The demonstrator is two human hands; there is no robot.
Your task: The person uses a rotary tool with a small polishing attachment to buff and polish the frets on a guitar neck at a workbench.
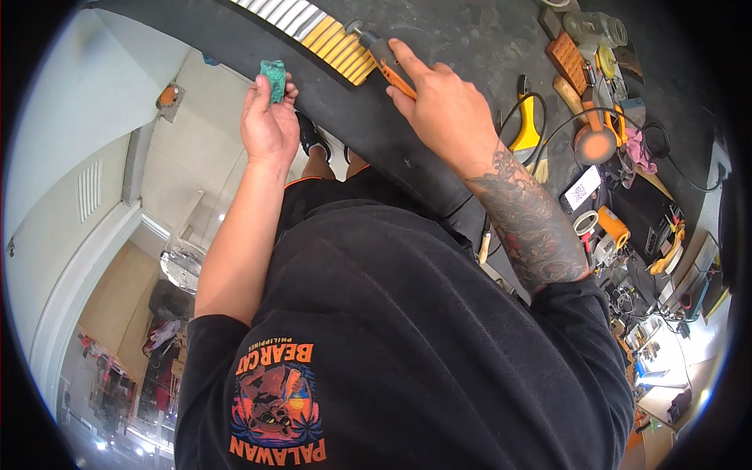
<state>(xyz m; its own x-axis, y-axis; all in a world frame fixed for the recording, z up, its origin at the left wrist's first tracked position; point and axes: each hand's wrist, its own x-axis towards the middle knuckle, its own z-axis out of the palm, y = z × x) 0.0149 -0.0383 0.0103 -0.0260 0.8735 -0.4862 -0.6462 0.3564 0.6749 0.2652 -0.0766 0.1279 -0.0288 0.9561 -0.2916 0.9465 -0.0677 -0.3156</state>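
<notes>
My left hand (269,129), palm up, grips a rough green block (273,78) between thumb and fingers, just off the near edge of the dark table. In my right hand (450,110) is a black and orange rotary tool (384,61), held over the tabletop. A small round attachment (355,27) at the tool's tip is beside or over a ribbed strip (317,39); contact cannot be made out. The strip's ribs are silvery white at the far left and golden yellow toward the tool.
Right of my right arm lie a yellow-handled brush (526,121), a brown slotted block (567,61), a glass jar (597,30), an orange and black round tool (594,146), a phone (581,188) and tape rolls. A black cable (560,124) loops among them.
</notes>
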